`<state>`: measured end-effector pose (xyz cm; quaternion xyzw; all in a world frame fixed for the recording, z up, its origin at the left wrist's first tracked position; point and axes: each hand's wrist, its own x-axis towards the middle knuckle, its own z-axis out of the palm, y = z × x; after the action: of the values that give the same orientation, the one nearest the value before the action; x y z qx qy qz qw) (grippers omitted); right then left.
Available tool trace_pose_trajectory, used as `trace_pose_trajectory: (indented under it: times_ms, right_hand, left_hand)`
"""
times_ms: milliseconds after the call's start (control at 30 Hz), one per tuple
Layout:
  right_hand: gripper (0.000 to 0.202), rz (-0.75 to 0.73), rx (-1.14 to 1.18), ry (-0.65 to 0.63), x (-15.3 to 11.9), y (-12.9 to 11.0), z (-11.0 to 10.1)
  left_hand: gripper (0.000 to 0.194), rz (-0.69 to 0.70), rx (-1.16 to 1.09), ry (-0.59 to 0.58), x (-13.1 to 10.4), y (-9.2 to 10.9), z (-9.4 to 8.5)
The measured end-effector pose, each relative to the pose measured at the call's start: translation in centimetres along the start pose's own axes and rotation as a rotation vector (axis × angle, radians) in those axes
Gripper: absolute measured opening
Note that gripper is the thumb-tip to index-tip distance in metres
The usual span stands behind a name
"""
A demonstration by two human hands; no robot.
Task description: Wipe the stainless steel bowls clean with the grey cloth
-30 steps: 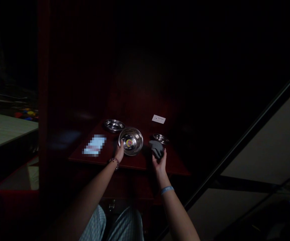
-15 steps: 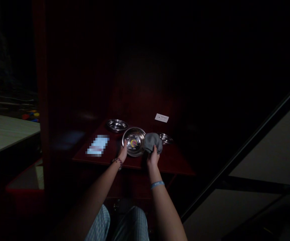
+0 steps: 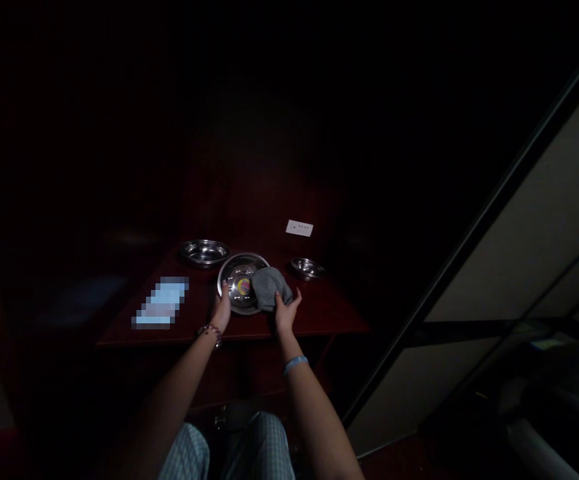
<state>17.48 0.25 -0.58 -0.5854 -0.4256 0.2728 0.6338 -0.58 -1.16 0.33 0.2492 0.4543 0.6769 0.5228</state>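
A shiny steel bowl (image 3: 232, 269) with a yellow and red sticker on its inner bottom is tilted toward me over the dark red table. My left hand (image 3: 221, 313) grips its left rim, thumb on the inside. In my right hand (image 3: 285, 313) is a bunched grey cloth (image 3: 269, 285), which overlaps the bowl's right side and covers that part of the rim. The thumb lies on the cloth and one finger sticks out to the right; the other fingers are hidden behind it.
On the dark red table (image 3: 329, 313) stand a steel bowl (image 3: 204, 253) at back left and a smaller bowl (image 3: 308, 268) at back right. A blurred-out bright rectangle (image 3: 162, 303) lies at left. A white socket plate (image 3: 299, 228) sits on the wall behind.
The view has swung right, so everything sits further left. My right hand has brought the cloth from beside the bowl's right edge onto its right side. The left hand keeps its hold.
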Motion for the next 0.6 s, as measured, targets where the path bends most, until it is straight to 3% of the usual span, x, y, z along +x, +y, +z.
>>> trace_pose_trajectory:
  times_ms: [133,333,500,600]
  right_hand:
    - [0.090,0.056,0.085,-0.080,1.3,0.0,-0.2]
    - [0.079,-0.050,-0.059,-0.142,1.5,-0.2,-0.4]
    - [0.083,-0.100,-0.447,0.103,0.4,-0.3,0.3]
    - [0.050,-0.137,-0.516,0.175,0.0,-0.2,0.3]
  left_hand:
    - [0.046,0.024,0.153,0.046,0.1,0.0,0.0]
    - [0.039,0.066,0.215,-0.010,-0.6,0.5,0.2]
    - [0.047,0.103,0.324,-0.023,-0.8,0.6,0.2]
    - [0.046,0.118,0.366,0.003,-0.9,0.8,0.3]
